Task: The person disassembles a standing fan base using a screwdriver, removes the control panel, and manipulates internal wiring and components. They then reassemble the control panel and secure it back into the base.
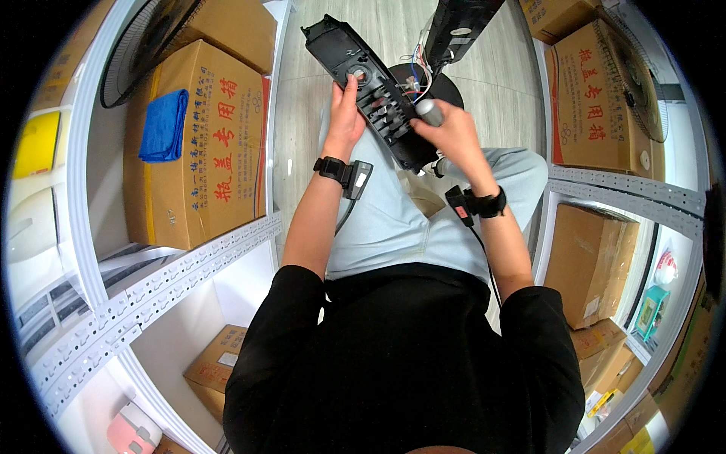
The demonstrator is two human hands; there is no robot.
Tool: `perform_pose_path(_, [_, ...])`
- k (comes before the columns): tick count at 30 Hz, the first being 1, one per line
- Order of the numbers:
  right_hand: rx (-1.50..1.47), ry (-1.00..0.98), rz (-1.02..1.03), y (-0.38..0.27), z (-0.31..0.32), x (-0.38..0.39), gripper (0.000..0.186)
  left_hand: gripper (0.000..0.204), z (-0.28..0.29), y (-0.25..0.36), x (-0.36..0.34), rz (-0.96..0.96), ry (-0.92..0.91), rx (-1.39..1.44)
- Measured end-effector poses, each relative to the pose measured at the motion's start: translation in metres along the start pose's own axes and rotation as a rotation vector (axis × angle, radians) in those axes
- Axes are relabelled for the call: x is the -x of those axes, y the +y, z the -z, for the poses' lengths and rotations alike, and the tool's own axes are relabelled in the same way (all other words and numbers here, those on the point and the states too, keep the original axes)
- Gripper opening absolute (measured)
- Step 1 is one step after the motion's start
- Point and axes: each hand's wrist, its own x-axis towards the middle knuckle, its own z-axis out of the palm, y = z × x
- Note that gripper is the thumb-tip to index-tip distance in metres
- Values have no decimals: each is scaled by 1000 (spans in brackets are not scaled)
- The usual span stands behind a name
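Note:
A long black plastic housing (389, 125) slants above my lap, its inner side with ribs, small parts and a round opening facing up. My left hand (348, 117) is closed on its left edge, with a fingertip at the round opening. Over the housing's lower right side, my right hand (451, 135) grips a tool with a thick grey cylindrical handle (429, 113); its working end is hidden. Red, white and blue wires (416, 79) run between the housing and a black column (460, 32) just beyond it. Both wrists wear black straps with small cabled devices.
A round black base (446, 92) stands on the wood-look floor (318, 45) beyond my knees. Metal shelves with cardboard boxes (198, 144) flank me on both sides. Fan grilles (136, 57) lean at upper left and upper right. A blue cloth (163, 126) hangs on the left box.

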Motion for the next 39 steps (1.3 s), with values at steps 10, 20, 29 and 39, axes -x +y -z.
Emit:
perform_pose_path(10, [-890, -2, -339, 68, 35, -31, 34, 37, 0, 6, -1, 60, 0, 62])
perform_pose_path(20, [-646, -78, -379, 140, -67, -50, 29, 35, 1, 10, -1, 87, 7, 76])
perform_pose_path(29, [-251, -47, -207, 151, -97, -66, 38, 37, -2, 12, 1, 88, 25, 66])
perform_pose_path(39, [-213, -133, -109, 142, -77, -77, 41, 39, 4, 9, -2, 81, 20, 76])
